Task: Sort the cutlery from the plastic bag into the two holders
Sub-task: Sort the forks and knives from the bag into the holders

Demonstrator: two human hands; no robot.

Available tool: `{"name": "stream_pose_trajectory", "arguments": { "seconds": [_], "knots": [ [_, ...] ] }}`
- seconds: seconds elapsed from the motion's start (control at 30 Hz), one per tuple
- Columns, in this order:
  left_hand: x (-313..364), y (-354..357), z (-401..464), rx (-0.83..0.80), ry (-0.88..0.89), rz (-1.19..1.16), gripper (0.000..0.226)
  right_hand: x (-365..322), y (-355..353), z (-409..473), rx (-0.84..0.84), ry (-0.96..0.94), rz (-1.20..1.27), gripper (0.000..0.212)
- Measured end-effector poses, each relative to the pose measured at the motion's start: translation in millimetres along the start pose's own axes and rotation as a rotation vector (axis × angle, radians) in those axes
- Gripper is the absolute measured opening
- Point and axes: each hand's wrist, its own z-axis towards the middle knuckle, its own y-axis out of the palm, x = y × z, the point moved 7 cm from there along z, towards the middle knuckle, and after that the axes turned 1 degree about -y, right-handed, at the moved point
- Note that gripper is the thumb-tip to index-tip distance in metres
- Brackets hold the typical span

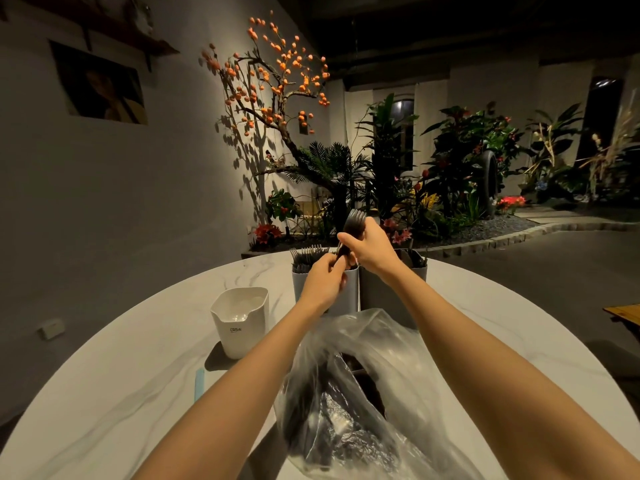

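A clear plastic bag (363, 403) lies on the table in front of me with dark cutlery inside. Behind it stand two holders: a light grey one (349, 292) packed with black forks, and a darker one (384, 296) to its right with black cutlery sticking out. My right hand (370, 249) grips a bundle of black forks (354, 221), tines up, above the light holder. My left hand (325, 277) pinches the lower ends of that bundle at the light holder's rim.
A white container (242, 322) marked CRBW stands left of the holders on the round marble table (121, 393). A pale blue strip (199, 384) lies near it. Plants and a tree with orange fruit stand beyond the table's far edge.
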Motion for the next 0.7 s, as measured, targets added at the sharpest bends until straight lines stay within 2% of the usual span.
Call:
{"name": "stream_pose_trajectory", "arguments": {
  "seconds": [0.1, 0.2, 0.37, 0.57, 0.7],
  "knots": [
    [-6.1, -14.8, -2.3, 0.109, -0.006, -0.014, 0.033, -10.9, -12.8, -2.4, 0.169, -0.031, 0.125, 0.026],
    [-13.2, -32.5, -3.0, 0.263, -0.032, 0.041, 0.031, -17.1, -29.6, -5.5, 0.361, -0.033, 0.199, 0.023],
    [-14.2, -41.4, -0.9, 0.284, -0.067, 0.184, 0.020, -23.0, -41.5, -8.2, 0.521, -0.059, 0.141, 0.025],
    [-18.9, -45.0, 2.0, 0.296, -0.087, 0.228, 0.019, -20.4, -21.8, -3.3, 0.348, -0.036, -0.120, 0.030],
    [-19.7, -43.5, -0.1, 0.300, -0.080, 0.231, 0.018, -26.8, -23.1, 2.3, 0.284, -0.039, -0.187, 0.031]
  ]
}}
